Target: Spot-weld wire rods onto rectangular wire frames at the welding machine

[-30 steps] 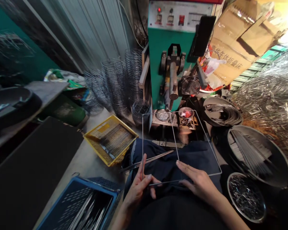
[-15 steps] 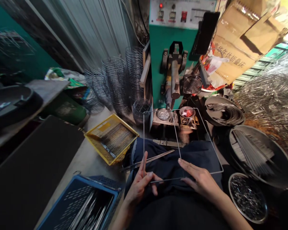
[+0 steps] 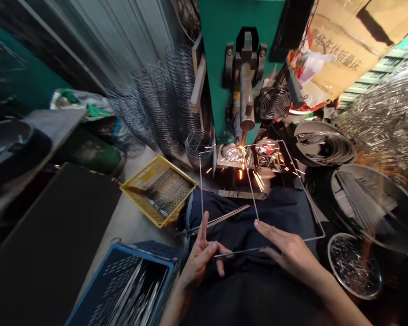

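Wire frame [image 3: 250, 186] extends forward from left fingers [image 3: 207, 253] and right fingers [image 3: 271, 232], both grasping it.

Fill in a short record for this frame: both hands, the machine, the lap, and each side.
Left hand: holds wire frame by its near left corner
Right hand: holds middle wire toward its near end
Green machine: sparks at its tip, by the frame's far side
Lap: loose wires on dark cloth
Left side: yellow crate and blue crate, both holding metal rods
Right side: round containers of metal pieces
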Demonstrator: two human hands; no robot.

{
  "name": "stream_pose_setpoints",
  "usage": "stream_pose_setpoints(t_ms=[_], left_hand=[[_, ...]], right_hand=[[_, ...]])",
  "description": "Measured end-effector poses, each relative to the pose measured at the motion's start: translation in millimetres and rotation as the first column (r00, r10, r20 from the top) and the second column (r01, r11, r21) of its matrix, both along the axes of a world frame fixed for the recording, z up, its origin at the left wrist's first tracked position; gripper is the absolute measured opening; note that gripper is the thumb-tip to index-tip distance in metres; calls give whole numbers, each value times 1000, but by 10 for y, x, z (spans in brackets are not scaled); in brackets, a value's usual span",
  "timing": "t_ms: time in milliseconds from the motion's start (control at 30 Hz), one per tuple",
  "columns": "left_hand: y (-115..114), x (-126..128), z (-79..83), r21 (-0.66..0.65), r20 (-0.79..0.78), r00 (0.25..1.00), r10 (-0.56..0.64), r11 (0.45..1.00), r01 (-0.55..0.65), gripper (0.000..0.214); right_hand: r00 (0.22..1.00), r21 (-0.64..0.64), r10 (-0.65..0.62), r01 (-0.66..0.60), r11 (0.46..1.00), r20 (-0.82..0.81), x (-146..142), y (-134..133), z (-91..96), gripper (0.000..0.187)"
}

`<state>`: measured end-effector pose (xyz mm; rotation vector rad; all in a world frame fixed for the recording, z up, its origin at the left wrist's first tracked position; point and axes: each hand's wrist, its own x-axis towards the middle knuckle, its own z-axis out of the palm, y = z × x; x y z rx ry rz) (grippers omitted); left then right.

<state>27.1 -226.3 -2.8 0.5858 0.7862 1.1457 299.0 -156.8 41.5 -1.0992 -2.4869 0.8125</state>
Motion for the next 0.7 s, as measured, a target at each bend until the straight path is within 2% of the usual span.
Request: stream_pose_setpoints(t_ms=[167, 267, 367, 500, 600, 700], left_hand=[[5, 0, -74, -6, -13, 1000, 17, 1000, -17, 87], [189, -45, -114, 29, -48, 999, 10, 1000, -8, 88], [613, -130, -110, 87, -66, 997, 32, 996, -26, 91], [1386, -293, -9, 155, -68, 994, 84, 985, -73, 95], [1902, -435, 109, 175, -68, 992, 104, 980, -91, 98], [2264, -559, 210, 191, -68, 992, 102, 978, -87, 101]], right_hand=[[1000, 20, 13, -13, 1000, -15, -7, -4, -88, 75], [1000, 89, -10, 11, 996, -15, -59, 143, -163, 70], [997, 187, -68, 62, 980, 24, -145, 536, -178, 70], [987, 307, -139, 110, 945, 76, -260, 1347, -83, 73], [982, 330, -179, 148, 932, 65, -315, 1950, 12, 70], [982, 313, -187, 168, 935, 33, -343, 2391, 40, 64]])
